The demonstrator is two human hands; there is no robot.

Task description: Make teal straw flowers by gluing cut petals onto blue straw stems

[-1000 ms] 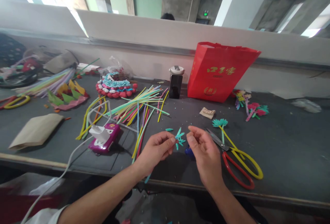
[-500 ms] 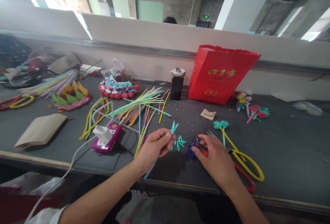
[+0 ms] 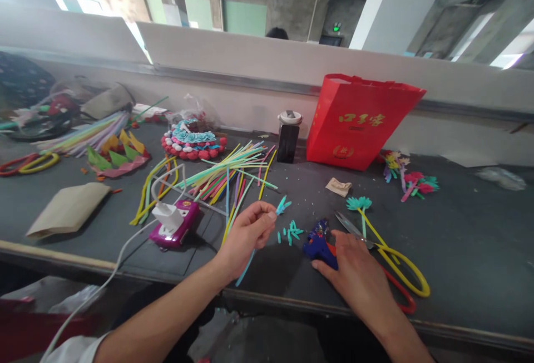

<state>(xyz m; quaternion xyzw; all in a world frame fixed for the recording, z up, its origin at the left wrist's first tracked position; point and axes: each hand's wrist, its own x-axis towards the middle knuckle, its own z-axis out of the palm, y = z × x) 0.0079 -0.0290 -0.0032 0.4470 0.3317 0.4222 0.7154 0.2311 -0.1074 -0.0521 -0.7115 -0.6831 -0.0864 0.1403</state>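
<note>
My left hand (image 3: 247,236) pinches a thin teal straw with a cut flower-like tip (image 3: 282,205), holding it above the dark table (image 3: 459,240). My right hand (image 3: 361,279) rests on the table with its fingers closing over a small blue glue gun (image 3: 317,245). Several teal cut pieces (image 3: 290,232) lie between the hands. Scissors with red and yellow handles (image 3: 400,274) lie just right of my right hand. A finished teal flower on a yellow stem (image 3: 357,203) lies beyond them.
A bundle of coloured straws (image 3: 227,176) and a purple power strip with a white plug (image 3: 173,224) lie to the left. A red bag (image 3: 359,123), a dark bottle (image 3: 287,137), a bead cake (image 3: 189,143) and small flowers (image 3: 411,179) stand further back.
My right hand dropped from in front of the straw tip to the table and took hold of the blue glue gun. My left hand lifted the teal straw slightly.
</note>
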